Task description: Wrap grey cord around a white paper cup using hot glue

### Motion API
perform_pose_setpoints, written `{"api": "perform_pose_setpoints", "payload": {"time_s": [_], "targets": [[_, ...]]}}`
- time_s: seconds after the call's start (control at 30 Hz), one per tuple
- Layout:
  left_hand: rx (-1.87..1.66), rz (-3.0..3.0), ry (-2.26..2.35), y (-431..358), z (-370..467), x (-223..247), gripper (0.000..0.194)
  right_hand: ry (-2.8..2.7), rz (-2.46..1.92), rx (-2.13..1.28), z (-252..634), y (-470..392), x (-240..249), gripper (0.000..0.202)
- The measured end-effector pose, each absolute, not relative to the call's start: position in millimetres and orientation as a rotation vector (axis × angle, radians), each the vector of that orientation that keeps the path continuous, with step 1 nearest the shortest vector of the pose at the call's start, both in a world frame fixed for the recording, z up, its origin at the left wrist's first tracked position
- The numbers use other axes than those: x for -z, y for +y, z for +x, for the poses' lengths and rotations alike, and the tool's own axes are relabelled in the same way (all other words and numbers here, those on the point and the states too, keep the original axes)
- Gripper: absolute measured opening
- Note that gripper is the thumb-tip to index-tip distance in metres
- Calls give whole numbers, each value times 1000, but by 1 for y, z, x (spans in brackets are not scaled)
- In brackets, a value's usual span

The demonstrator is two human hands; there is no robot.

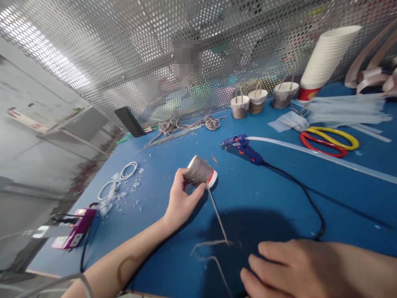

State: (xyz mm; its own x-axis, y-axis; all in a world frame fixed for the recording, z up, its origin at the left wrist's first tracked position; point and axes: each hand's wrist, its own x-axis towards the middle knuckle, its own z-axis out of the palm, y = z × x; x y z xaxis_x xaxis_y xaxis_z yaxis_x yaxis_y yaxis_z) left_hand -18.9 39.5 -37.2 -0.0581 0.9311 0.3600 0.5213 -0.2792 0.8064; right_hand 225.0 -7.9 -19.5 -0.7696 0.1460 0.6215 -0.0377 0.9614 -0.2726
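My left hand [182, 203] grips a paper cup [200, 171] lying on its side, most of it wound with grey-brown cord. A red band and the white rim show at its right end. From the cup a loose length of cord [217, 213] runs down over the blue table toward me, bending near the front. At the lower right my right hand [279, 265] is apart from the cup, its fingers spread and nothing seen in them. Beyond the cup, to the right, lies a blue glue gun [242, 147] with a long clear glue stick in its back.
Three cord-wrapped cups [240, 108] and a tall cup stack [330, 58] stand by the perforated metal screen [139, 54]. Scissors [330, 142] lie right, near white strips [344, 109]. Cord bundles [173, 126], a black phone-like slab [129, 121], white rings [128, 170] and a purple power strip [76, 229] lie left.
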Motion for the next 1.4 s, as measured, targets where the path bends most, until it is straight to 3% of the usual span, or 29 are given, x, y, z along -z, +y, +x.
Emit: {"api": "perform_pose_setpoints", "payload": {"time_s": [0.17,0.33,0.53,0.77,0.97,1.27,1.4], "targets": [[-1283,1841,1433,39,-19,39,22,-2347,-455,-147,259,31,41,13],[-1274,1933,1449,38,-17,45,30,-1991,-1243,-349,275,72,45,19],[-1307,1979,1471,40,-20,46,31,-1612,-1618,-507,286,108,46,16],[-1376,1992,1479,42,-26,42,30,-1598,-1569,-555,289,120,49,21],[-1316,1955,1474,37,-19,40,31,-1895,-1488,-727,240,130,50,43],[-1161,1694,1530,38,-17,39,37,-2037,-1443,-614,209,141,44,20],[-1177,1659,1561,41,-18,37,38,-2062,-1304,-726,215,105,32,33]]}}
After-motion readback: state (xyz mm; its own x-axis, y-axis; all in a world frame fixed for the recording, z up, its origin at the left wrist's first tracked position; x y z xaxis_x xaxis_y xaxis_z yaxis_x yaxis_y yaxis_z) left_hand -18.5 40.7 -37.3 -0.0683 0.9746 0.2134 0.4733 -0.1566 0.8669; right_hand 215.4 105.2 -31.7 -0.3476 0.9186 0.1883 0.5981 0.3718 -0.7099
